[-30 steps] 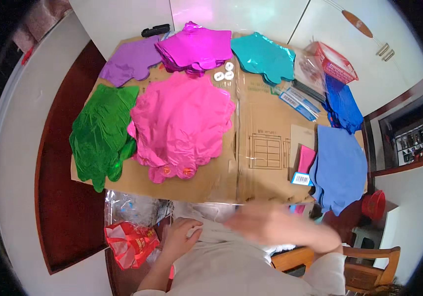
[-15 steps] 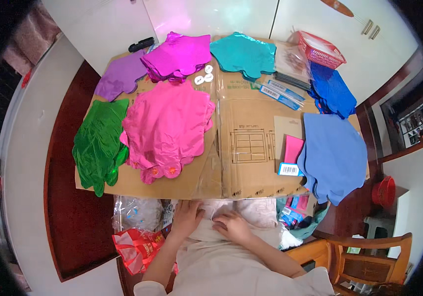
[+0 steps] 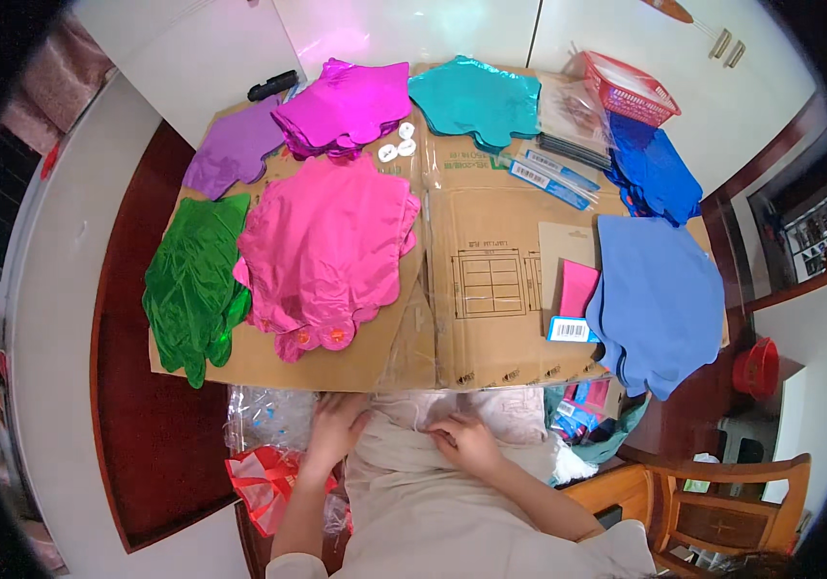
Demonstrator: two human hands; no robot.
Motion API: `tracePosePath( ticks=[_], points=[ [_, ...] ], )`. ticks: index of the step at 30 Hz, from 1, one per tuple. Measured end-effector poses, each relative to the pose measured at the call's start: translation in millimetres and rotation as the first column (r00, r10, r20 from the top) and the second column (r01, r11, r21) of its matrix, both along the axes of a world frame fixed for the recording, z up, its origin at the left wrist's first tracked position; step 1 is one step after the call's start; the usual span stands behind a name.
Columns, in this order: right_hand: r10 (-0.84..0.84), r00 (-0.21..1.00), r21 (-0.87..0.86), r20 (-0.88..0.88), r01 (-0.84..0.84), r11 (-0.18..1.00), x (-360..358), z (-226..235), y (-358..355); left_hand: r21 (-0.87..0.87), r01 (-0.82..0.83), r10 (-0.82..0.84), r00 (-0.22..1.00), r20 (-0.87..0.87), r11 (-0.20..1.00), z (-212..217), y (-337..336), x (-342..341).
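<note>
Beige shirt (image 3: 418, 497) lies beneath right hand (image 3: 469, 446); left hand (image 3: 334, 427) sits beside it (grips: cannot tell)

In the head view, the left hand (image 3: 336, 425) lies at seven o'clock and the right hand (image 3: 466, 444) between five and six o'clock; the two are apart from each other. The left forearm (image 3: 303, 502) points between twelve and one o'clock. The left fingers (image 3: 332, 407) are rather straight, with the thumb (image 3: 362, 422) set aside, but their tips are not clear. The right forearm (image 3: 546, 497) points toward ten o'clock, and the right fingers (image 3: 445, 426) are bent; whether they grip, I cannot tell.
</note>
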State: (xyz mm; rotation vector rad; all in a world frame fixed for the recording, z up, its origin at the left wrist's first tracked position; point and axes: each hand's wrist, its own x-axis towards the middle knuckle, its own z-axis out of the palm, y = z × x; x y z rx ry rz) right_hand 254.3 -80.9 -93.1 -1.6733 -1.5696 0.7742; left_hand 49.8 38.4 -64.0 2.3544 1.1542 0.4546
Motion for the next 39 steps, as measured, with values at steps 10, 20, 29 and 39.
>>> tracePosePath(
  ticks=[10,20,29,39],
  points=[
    [0.054,0.992,0.023,0.113,-0.057,0.998,2,-2,1,0.016,0.099,-0.099,0.995,0.020,0.995,-15,7,3],
    [0.057,0.987,-0.006,0.150,-0.056,0.998,-3,3,2,0.021,0.026,-0.022,0.980,-0.196,0.999,-13,-6,-43],
    [0.033,0.997,-0.005,0.070,-0.033,0.999,0,12,1,0.055,0.099,-0.092,0.990,-0.110,0.994,23,-13,1],
    [-0.130,0.956,-0.041,-0.265,0.124,0.991,11,42,-10,-0.222,0.328,-0.331,0.943,0.022,0.918,28,-26,37]
  ],
)
